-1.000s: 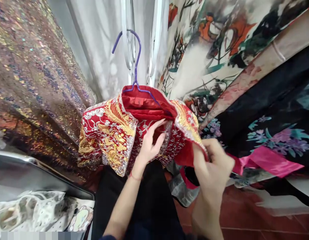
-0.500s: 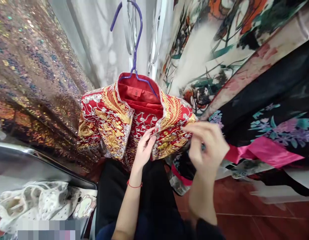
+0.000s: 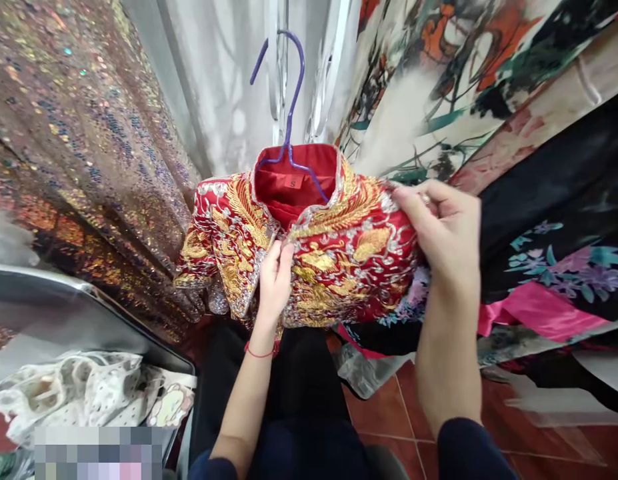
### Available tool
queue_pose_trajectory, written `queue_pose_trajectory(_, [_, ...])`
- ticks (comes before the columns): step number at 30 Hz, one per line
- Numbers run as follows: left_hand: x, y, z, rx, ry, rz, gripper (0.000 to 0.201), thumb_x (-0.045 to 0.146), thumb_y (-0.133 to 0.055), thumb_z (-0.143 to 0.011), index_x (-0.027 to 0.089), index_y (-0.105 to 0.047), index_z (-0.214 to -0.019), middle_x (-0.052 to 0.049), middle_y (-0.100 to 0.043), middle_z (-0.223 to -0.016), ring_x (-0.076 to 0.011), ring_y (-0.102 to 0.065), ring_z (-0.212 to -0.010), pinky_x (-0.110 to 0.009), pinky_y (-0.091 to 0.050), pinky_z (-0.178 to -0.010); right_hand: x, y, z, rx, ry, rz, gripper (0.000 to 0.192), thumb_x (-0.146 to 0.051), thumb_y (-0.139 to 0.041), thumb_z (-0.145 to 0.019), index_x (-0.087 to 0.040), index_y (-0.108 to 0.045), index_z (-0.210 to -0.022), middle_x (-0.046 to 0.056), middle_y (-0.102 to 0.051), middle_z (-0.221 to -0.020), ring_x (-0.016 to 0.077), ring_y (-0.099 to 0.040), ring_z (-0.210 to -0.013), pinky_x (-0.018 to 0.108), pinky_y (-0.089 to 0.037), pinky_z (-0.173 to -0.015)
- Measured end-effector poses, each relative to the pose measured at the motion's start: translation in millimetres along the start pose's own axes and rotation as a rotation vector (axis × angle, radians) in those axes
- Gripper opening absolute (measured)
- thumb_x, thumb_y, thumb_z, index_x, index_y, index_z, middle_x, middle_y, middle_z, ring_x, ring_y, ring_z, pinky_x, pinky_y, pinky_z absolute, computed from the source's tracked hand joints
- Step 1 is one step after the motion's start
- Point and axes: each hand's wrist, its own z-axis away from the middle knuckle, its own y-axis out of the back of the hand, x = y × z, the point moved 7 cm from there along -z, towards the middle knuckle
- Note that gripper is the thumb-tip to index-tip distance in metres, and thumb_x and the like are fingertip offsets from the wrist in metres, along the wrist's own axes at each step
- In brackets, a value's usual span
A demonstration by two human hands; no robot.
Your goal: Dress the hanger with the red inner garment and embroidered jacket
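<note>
A red jacket (image 3: 333, 257) with gold and silver embroidery hangs on a purple hanger (image 3: 290, 100). Its stand-up collar shows a red lining and a small tag (image 3: 293, 181) marked S. My left hand (image 3: 276, 277) pinches the jacket's front edge just below the collar. At the shoulder on the right side, my right hand (image 3: 441, 223) grips the fabric between thumb and fingers. The front panel on that side is spread out between my two hands. The sleeve on the left side hangs down freely.
Sequined fabric (image 3: 103, 140) hangs at left, a floral-print garment (image 3: 439, 87) and a black flowered one (image 3: 563, 220) at right. White dotted cloth (image 3: 89, 393) lies at lower left beside a dark-edged, silver-rimmed surface (image 3: 89, 293). Red tiles (image 3: 383, 413) cover the floor.
My right hand has moved up and right and taken hold of the jacket's shoulder. The right front panel is now pulled out wide, and its edge has moved left toward the other front edge.
</note>
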Motion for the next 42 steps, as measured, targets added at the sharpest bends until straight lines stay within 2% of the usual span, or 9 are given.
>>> queue_pose_trajectory(5, [-8,9.6,-11,0.111,-0.039,-0.089,0.041,0.051,-0.049,-0.099,0.020,-0.044,-0.073,0.004,-0.038,-0.068,-0.0099,-0.036,-0.063,-0.023,-0.034,-0.063,-30,8,18,0.086,0.101,0.268,0.036,-0.047,-0.064,-0.092,-0.021,-0.056,-0.068,-0.004,-0.042,-0.060,0.0117,-0.038,-0.056,0.030,-0.030,-0.058])
queue_pose_trajectory(11, [-71,18.3,27,0.098,0.117,-0.129,0.038,0.049,-0.052,-0.097,0.019,-0.048,-0.074,0.004,-0.043,-0.067,-0.0094,-0.040,-0.062,-0.021,-0.037,-0.063,19,-14,61,-0.059,0.045,0.356,0.028,-0.047,-0.051,-0.098,-0.022,-0.064,-0.094,0.004,-0.067,-0.090,0.0193,-0.061,-0.082,0.032,-0.047,-0.078])
queue_pose_trajectory(16, [-138,10.9,75,-0.284,0.411,0.045,0.041,0.052,-0.074,-0.079,0.016,-0.066,-0.097,-0.004,-0.069,-0.088,-0.0179,-0.064,-0.085,-0.029,-0.052,-0.086,21,-20,67,-0.028,0.083,0.376,0.035,-0.046,-0.046,-0.100,-0.020,-0.062,-0.115,0.011,-0.070,-0.110,0.0248,-0.065,-0.102,0.040,-0.049,-0.092])
queue_pose_trajectory(20, [-174,2.0,112,-0.661,0.560,0.050,0.042,0.054,-0.074,-0.077,0.013,-0.072,-0.086,-0.006,-0.074,-0.089,-0.0232,-0.068,-0.089,-0.037,-0.052,-0.096,2,-31,54,-0.073,0.172,0.456,0.036,-0.049,-0.054,-0.096,-0.022,-0.062,-0.119,0.010,-0.071,-0.111,0.0251,-0.065,-0.102,0.039,-0.049,-0.090])
queue_pose_trajectory(23, [-173,17.8,105,-0.533,0.559,0.014,0.044,0.056,-0.065,-0.084,0.013,-0.072,-0.090,-0.007,-0.075,-0.095,-0.0232,-0.068,-0.092,-0.036,-0.052,-0.095,-4,-32,38,-0.034,0.179,0.501,0.029,-0.047,-0.051,-0.098,-0.022,-0.065,-0.104,0.006,-0.072,-0.095,0.0217,-0.066,-0.086,0.035,-0.048,-0.079])
queue_pose_trajectory(29, [-120,79.3,58,-0.036,0.376,-0.191,0.040,0.053,-0.060,-0.089,0.014,-0.070,-0.092,-0.007,-0.075,-0.094,-0.0223,-0.068,-0.095,-0.033,-0.051,-0.094,-22,-23,26,0.209,0.195,0.512,0.029,-0.048,-0.050,-0.099,-0.024,-0.065,-0.092,0.008,-0.070,-0.090,0.0235,-0.063,-0.083,0.038,-0.047,-0.077])
queue_pose_trajectory(33, [-130,102.3,54,0.123,0.378,-0.275,0.040,0.056,-0.059,-0.087,0.017,-0.068,-0.084,-0.008,-0.075,-0.093,-0.0205,-0.067,-0.085,-0.029,-0.052,-0.083,-14,-41,41,0.155,0.173,0.514,0.031,-0.046,-0.047,-0.101,-0.023,-0.064,-0.093,0.007,-0.068,-0.087,0.0216,-0.061,-0.081,0.034,-0.046,-0.075])
queue_pose_trajectory(39, [-180,95.4,69,0.008,0.466,-0.540,0.046,0.059,-0.055,-0.087,0.019,-0.053,-0.065,0.003,-0.053,-0.058,-0.0117,-0.046,-0.055,-0.024,-0.035,-0.058,22,-62,57,0.085,0.171,0.595,0.037,-0.052,-0.045,-0.100,-0.020,-0.063,-0.094,0.010,-0.065,-0.085,0.0232,-0.057,-0.080,0.035,-0.042,-0.075])
queue_pose_trajectory(42, [-185,91.8,77,-0.103,0.449,-0.543,0.045,0.062,-0.060,-0.084,0.019,-0.056,-0.071,0.003,-0.055,-0.064,-0.0118,-0.051,-0.060,-0.023,-0.039,-0.062,31,-64,56,0.075,0.155,0.644,0.042,-0.055,-0.046,-0.098,-0.018,-0.062,-0.109,0.013,-0.064,-0.096,0.0274,-0.058,-0.089,0.039,-0.043,-0.079])
